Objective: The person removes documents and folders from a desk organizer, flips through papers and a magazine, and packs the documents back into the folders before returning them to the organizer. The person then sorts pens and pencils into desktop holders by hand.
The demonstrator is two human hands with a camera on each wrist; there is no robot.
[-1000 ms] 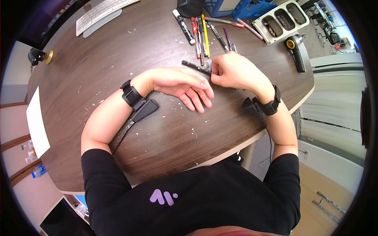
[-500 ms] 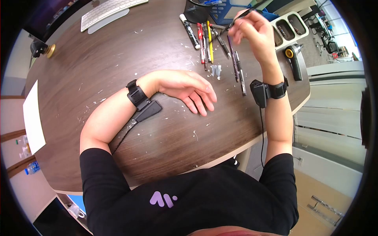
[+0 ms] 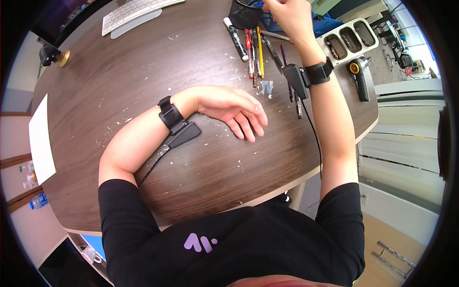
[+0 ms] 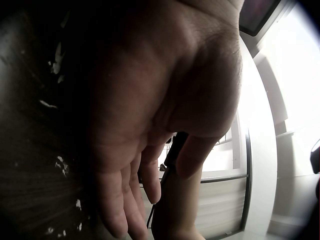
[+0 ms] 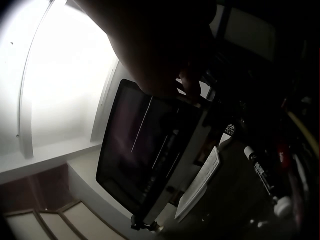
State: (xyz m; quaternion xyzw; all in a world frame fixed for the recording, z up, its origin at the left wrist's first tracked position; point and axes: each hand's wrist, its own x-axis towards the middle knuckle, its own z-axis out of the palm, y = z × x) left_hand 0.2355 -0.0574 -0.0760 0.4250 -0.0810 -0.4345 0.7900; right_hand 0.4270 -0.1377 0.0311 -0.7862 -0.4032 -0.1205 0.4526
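Observation:
My left hand [image 3: 229, 107] rests on the table with relaxed fingers and holds nothing; the left wrist view shows the same hand [image 4: 145, 90] from the palm side. At the top edge of the head view my right hand [image 3: 292, 20] is beside the black mesh cup [image 3: 243, 18], its fingertips partly cut off. Whether it holds something cannot be told, as the hand [image 5: 165, 60] is dark in the right wrist view. Below the cup lie a white-capped marker [image 3: 235, 39], a red pen [image 3: 248, 52], a yellow pen [image 3: 260, 50] and several others.
A tray with three compartments [image 3: 361, 48] and a black tool with a yellow ring [image 3: 362, 83] are at the right. The keyboard [image 3: 136, 15] lies at the upper left, paper [image 3: 42, 143] at the left edge. White scraps [image 3: 267, 88] dot the table.
My right hand has gone from beside my left hand up over the pens, carrying a black pen half a second ago, and then left toward the cup. My left hand has stayed in place.

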